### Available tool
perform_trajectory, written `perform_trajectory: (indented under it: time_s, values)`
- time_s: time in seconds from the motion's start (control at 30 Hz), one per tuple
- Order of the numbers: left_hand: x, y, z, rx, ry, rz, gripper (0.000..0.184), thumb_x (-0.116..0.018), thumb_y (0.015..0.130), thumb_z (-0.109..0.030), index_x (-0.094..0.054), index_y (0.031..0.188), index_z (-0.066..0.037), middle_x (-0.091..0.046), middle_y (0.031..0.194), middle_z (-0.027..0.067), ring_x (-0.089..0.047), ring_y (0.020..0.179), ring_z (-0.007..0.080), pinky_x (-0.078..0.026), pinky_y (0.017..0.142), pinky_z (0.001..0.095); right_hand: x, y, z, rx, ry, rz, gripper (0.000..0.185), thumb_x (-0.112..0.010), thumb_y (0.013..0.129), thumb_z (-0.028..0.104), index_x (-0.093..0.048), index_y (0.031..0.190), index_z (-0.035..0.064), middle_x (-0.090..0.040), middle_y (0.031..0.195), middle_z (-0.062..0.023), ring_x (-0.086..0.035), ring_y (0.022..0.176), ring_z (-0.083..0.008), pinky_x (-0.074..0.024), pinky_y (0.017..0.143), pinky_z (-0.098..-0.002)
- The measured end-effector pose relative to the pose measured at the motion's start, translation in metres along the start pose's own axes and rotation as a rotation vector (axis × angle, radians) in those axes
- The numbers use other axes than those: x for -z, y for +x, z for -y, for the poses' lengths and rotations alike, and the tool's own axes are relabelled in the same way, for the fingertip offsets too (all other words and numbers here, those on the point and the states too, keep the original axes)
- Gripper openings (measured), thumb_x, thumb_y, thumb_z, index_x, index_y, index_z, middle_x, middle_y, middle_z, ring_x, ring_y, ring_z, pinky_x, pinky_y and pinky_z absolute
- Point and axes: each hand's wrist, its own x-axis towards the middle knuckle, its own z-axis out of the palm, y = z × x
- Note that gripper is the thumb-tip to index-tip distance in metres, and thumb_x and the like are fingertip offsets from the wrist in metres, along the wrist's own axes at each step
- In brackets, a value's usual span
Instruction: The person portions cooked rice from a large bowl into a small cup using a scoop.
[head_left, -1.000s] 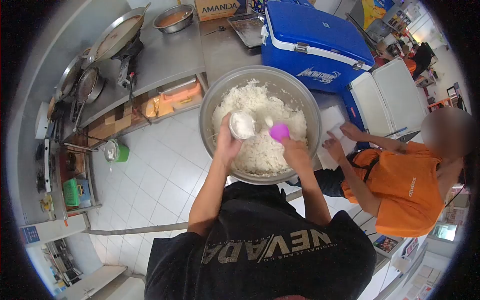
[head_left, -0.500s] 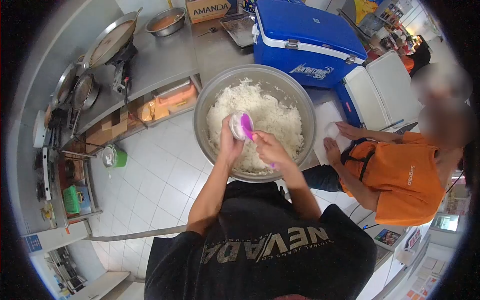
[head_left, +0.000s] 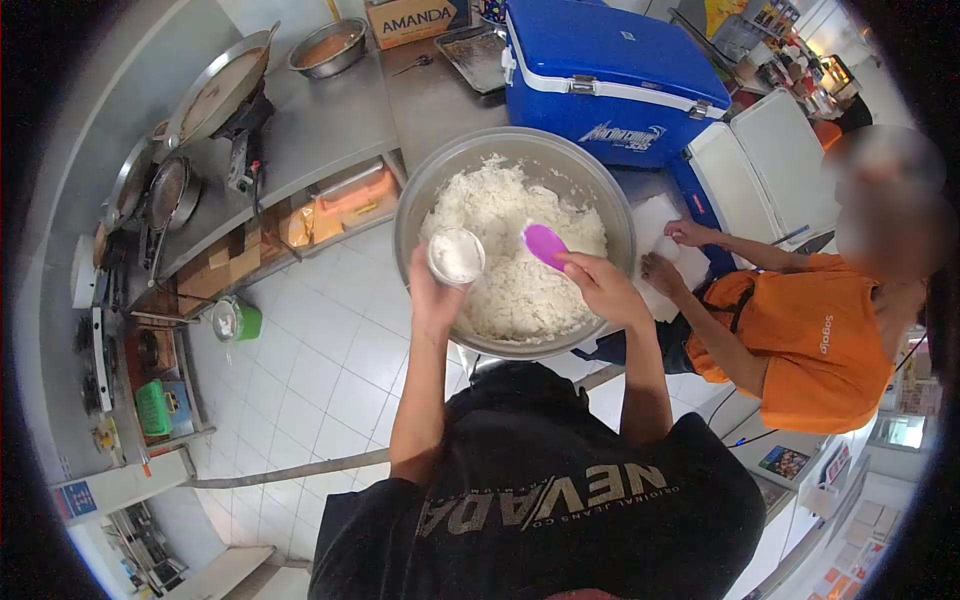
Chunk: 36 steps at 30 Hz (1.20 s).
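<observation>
My left hand grips a small round cup filled with white rice, above the left part of a big metal pot. In my right hand is a purple rice paddle, its blade over the middle of the pot, apart from the cup. Cooked white rice lies heaped inside the pot, with some grains stuck to its wall.
A blue cooler stands behind the pot, and an open white-lined cooler to its right. A co-worker in an orange shirt handles something white at the right. Pans and a metal bowl sit on the left counter.
My hands have moved apart: the paddle has left the cup's top and swung right over the rice. The cup has shifted slightly left and down, its rice now showing.
</observation>
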Motion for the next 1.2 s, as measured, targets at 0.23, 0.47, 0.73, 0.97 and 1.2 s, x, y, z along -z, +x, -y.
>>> perform_trajectory:
  time_s: [0.23, 0.47, 0.73, 0.97, 1.2]
  values:
    - [-0.013, -0.037, -0.007, -0.007, -0.095, 0.023, 0.048, -0.045, 0.098, -0.035, -0.054, 0.134, -0.005, -0.059, 0.135, 0.014, -0.055, 0.126, 0.0291, -0.044, 0.106, 0.0469, -0.024, -0.021, 0.002, -0.381, -0.555, 0.049, 0.048, -0.051, 0.101, 0.023, -0.032, 0.138, -0.001, -0.068, 0.082, -0.0265, -0.067, 0.081, -0.0471, -0.0504, 0.076, -0.0525]
    - [-0.02, -0.079, 0.016, -0.031, -0.207, 0.023, 0.046, -0.046, 0.1, -0.032, -0.051, 0.136, -0.004, -0.053, 0.141, 0.0145, -0.05, 0.131, 0.0302, -0.04, 0.111, 0.0493, -0.001, -0.043, -0.04, -0.326, -0.456, -0.079, 0.045, -0.056, 0.098, 0.023, -0.04, 0.127, -0.0082, -0.067, 0.086, -0.0231, -0.068, 0.079, -0.0369, -0.052, 0.072, -0.0467]
    - [-0.076, -0.111, 0.169, 0.261, -0.065, 0.009, 0.055, -0.045, 0.102, -0.048, -0.051, 0.138, -0.006, -0.056, 0.139, 0.0128, -0.053, 0.128, 0.0293, -0.041, 0.111, 0.046, 0.061, -0.165, -0.11, -0.412, 0.229, -0.311, 0.043, -0.06, 0.1, 0.03, -0.04, 0.127, 0.0028, -0.06, 0.082, -0.0093, -0.058, 0.067, -0.0162, -0.0483, 0.063, -0.0342]
    - [-0.095, -0.01, 0.372, 0.393, 0.053, 0.037, 0.053, -0.05, 0.099, -0.051, -0.052, 0.13, -0.008, -0.057, 0.131, 0.0128, -0.054, 0.125, 0.0322, -0.045, 0.103, 0.0512, 0.027, -0.326, -0.222, -0.5, 0.338, -0.376, 0.033, -0.058, 0.101, 0.019, -0.038, 0.124, 0.006, -0.044, 0.065, 0.0049, -0.04, 0.052, -0.0047, -0.0337, 0.047, -0.0254]
    - [-0.031, 0.18, 0.524, -0.725, 1.702, 0.052, 0.051, -0.066, 0.092, -0.028, -0.05, 0.137, -0.008, -0.053, 0.128, 0.0239, -0.052, 0.118, 0.0355, -0.045, 0.098, 0.047, 0.02, -0.394, -0.214, -0.814, 0.444, -0.426, 0.033, -0.056, 0.102, 0.016, -0.036, 0.125, 0.0059, -0.046, 0.06, 0.0021, -0.042, 0.049, -0.0062, -0.0313, 0.044, -0.0267]
